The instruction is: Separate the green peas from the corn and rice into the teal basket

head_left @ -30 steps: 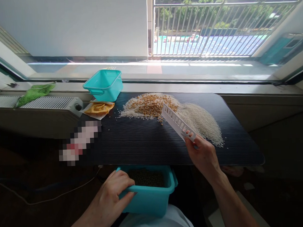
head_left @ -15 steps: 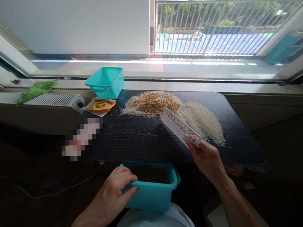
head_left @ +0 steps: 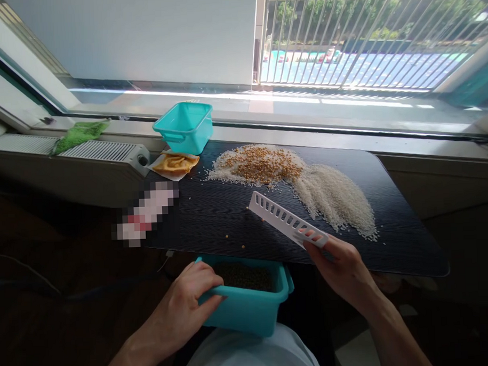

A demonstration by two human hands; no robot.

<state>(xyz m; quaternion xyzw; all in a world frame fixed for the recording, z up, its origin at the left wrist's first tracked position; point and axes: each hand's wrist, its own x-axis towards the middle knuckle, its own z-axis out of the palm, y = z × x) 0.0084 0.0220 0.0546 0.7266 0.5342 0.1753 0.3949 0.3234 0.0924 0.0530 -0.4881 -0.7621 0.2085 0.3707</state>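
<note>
My left hand (head_left: pixel 192 291) grips the near left rim of a turquoise plastic bin (head_left: pixel 244 311), which sits on my lap below the table edge. Small dark grains (head_left: pixel 241 276) lie inside that bin. In my right hand (head_left: pixel 340 259) is a white slotted plastic strip (head_left: pixel 287 221), slanted over the dark table (head_left: pixel 205 216). Beyond the strip, a pile of white rice (head_left: pixel 334 196) spreads to the right. Round yellow-brown beans (head_left: pixel 263 163) cover the pile's left part. A few loose beans (head_left: pixel 243 246) lie between the strip and the bin.
A second turquoise bin (head_left: pixel 186 126) stands at the table's back left corner. Before it, a folded yellow-brown item (head_left: pixel 175 164) rests on white paper. A green cloth (head_left: pixel 80 136) lies on the radiator (head_left: pixel 102 150). A window runs along the back.
My right hand has drawn the slotted strip away from the pile toward me, and loose beans have moved nearer the table's front edge. The left hand keeps its hold. The view has shifted slightly.
</note>
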